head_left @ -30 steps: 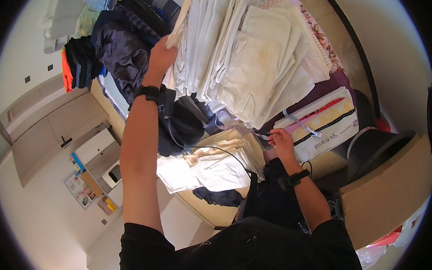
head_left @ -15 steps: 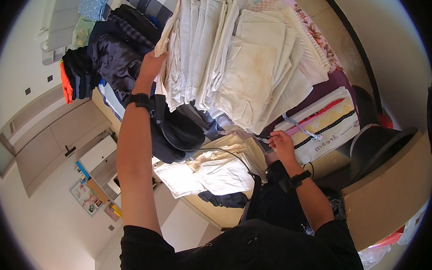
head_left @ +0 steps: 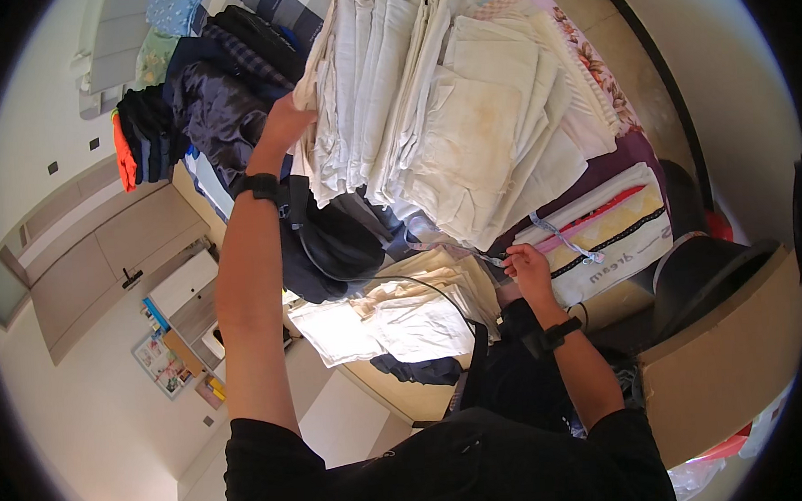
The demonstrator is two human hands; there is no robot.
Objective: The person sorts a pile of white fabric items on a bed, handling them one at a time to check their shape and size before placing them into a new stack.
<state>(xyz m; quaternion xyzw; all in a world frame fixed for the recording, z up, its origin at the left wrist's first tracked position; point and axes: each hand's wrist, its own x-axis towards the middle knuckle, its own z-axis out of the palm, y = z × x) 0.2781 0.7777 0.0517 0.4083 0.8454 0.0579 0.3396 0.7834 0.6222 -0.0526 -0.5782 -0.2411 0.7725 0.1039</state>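
Note:
My left hand (head_left: 288,121) grips the left edge of a long stack of folded cream-white cloths (head_left: 385,81); its fingertips are partly hidden by the fabric. At the stack's near right, my right hand (head_left: 529,267) is closed in a pinch on a thin pale strip (head_left: 459,248) that looks like a tape measure. The strip runs leftward from my fingers beneath the near end of the stack. Flatter folded cream cloths (head_left: 472,126) fan out at the right of the stack. Right of my right hand lies a folded white towel (head_left: 611,241) with red, yellow and black bands, a second pale strip across it.
Dark clothes (head_left: 220,97) are heaped at the left. A black bag (head_left: 329,245) with a strap sits nearer me, beside another pile of folded cream cloths (head_left: 413,317). At the right stand a cardboard box (head_left: 719,353) and a black container (head_left: 706,273). A patterned sheet edges the bed.
My left hand's fingertips have slid slightly down the edge of the cloth stack. My right hand keeps its pinch on the strip. The view has shifted very little.

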